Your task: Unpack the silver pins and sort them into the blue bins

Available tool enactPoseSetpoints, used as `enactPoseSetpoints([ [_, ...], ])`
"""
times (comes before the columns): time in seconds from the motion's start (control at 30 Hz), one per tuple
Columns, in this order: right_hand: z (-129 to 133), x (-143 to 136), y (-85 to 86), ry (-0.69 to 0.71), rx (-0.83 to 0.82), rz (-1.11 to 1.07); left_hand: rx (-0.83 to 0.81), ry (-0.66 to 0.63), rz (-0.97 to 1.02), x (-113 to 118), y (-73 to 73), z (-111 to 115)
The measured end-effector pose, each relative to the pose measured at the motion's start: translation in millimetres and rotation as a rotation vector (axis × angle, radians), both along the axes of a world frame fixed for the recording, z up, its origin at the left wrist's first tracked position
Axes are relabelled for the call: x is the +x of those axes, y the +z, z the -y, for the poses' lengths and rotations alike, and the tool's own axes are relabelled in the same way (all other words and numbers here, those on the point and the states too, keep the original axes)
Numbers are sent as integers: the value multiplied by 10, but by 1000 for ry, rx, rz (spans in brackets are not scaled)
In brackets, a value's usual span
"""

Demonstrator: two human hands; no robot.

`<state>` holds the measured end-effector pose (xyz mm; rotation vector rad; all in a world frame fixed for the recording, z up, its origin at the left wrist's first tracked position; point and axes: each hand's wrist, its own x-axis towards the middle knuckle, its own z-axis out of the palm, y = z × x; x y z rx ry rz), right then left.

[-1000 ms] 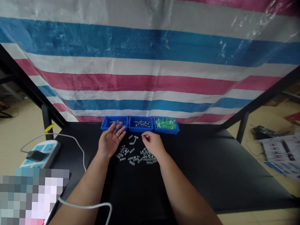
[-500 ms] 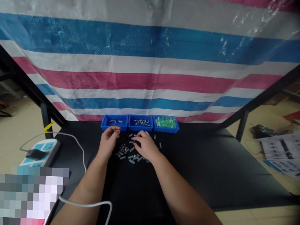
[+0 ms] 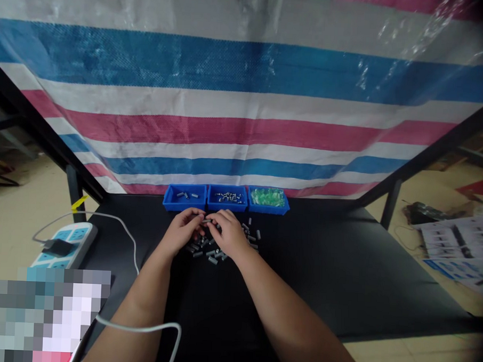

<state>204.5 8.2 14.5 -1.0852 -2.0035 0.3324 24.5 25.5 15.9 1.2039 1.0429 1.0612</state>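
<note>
My left hand [image 3: 182, 229] and my right hand [image 3: 230, 235] meet over a scattered pile of small grey metal cylinders [image 3: 213, 260]. Between their fingertips is one small metal cylinder [image 3: 206, 220], pinched from both sides. The loose cylinders lie under and around my hands, partly covered by them. Just behind stand blue bins in a row. A few cylinders lie in the left bin [image 3: 176, 205], and small shiny metal pieces that look like screws fill part of the middle bin [image 3: 226, 206]. Green glossy pieces heap up in the right bin [image 3: 267, 209].
A white power strip [image 3: 82, 243] with a black plug [image 3: 57, 247] sits at the left of the black table [image 3: 321, 270]. Its white cable [image 3: 139, 329] crosses my left forearm. Behind the bins hangs a striped plastic sheet [image 3: 243, 133]. A blurred-out object lies at lower left.
My right hand has moved left from the pile and my left hand slightly right and down. Their fingertips now meet at a small metal cylinder.
</note>
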Motion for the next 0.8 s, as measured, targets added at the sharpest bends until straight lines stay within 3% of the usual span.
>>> enactPoseSetpoints([
  [0.13, 25, -5, 15, 15, -50, -30, -55, 139, 109, -18, -8, -21],
  [0.3, 60, 8, -7, 178, -131, 189, -129, 398, 311, -123, -14, -108],
  [0.4, 48, -42, -57, 156, -180, 274, -139, 475, 400, -160, -12, -149],
  [0.6, 18, -64, -60, 51, -197, 360, -156, 495, 457, -158, -43, -174],
  [0.8, 34, -9, -8, 143, -175, 376, -145, 469, 434, -150, -83, -176],
])
